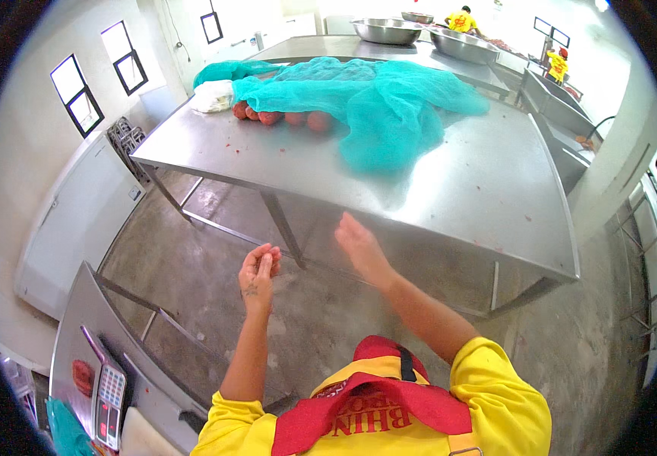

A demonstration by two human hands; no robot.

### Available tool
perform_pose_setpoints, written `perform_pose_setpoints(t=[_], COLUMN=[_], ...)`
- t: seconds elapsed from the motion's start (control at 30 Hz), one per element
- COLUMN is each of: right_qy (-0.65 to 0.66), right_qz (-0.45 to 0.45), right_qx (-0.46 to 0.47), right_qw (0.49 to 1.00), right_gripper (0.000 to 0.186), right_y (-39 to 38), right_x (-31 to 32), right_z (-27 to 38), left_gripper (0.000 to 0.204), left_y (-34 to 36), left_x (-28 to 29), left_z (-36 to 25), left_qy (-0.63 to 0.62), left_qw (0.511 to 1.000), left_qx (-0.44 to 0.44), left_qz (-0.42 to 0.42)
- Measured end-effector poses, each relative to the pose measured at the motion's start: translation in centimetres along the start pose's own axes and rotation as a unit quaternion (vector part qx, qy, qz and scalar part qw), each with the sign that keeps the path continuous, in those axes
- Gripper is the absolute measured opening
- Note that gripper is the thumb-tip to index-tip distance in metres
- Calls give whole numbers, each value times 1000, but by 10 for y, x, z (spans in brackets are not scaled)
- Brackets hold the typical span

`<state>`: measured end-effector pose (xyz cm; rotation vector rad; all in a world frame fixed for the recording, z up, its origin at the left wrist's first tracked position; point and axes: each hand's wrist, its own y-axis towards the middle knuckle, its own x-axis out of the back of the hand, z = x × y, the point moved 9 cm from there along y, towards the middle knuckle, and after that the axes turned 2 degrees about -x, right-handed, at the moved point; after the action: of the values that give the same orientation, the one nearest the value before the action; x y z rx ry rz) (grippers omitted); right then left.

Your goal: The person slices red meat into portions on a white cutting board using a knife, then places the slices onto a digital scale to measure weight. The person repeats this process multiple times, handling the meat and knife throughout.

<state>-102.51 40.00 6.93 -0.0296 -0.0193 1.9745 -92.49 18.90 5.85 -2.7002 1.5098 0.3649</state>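
Observation:
My left hand (260,267) is raised in front of the steel table (283,171), fingers curled and the thumb pressed against them. Whether anything is between its fingers cannot be made out. To its right, close to the table's near edge, my right hand (356,242) has its fingers stretched out, slightly blurred, with nothing seen in it. The two hands are apart. On the table lies a crumpled turquoise net cloth (389,114), partly covering a row of reddish round lumps (270,118) that look like ground meat. A white folded cloth or bag (213,97) sits at their left end.
At lower left, a second steel table (77,304) bears a scale (110,395) and a red meat lump (83,377). A white chest freezer (77,220) stands by the left wall. Large steel bowls (387,31) and people in yellow shirts (462,20) are farther back.

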Motion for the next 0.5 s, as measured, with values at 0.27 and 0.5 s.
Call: perform_pose_setpoints(t=[0.27, 0.5], right_qy=[-139, -690], right_qz=[-122, -68], right_qx=[118, -158], right_qw=[976, 703], right_gripper=[65, 80], right_y=[352, 487], right_x=[87, 291], right_z=[-45, -36], left_gripper=[19, 23], left_y=[272, 461], left_x=[-65, -140], left_z=[89, 121], left_qy=[119, 309], left_qw=[992, 946], left_qx=[-34, -55], left_qz=[-19, 78])
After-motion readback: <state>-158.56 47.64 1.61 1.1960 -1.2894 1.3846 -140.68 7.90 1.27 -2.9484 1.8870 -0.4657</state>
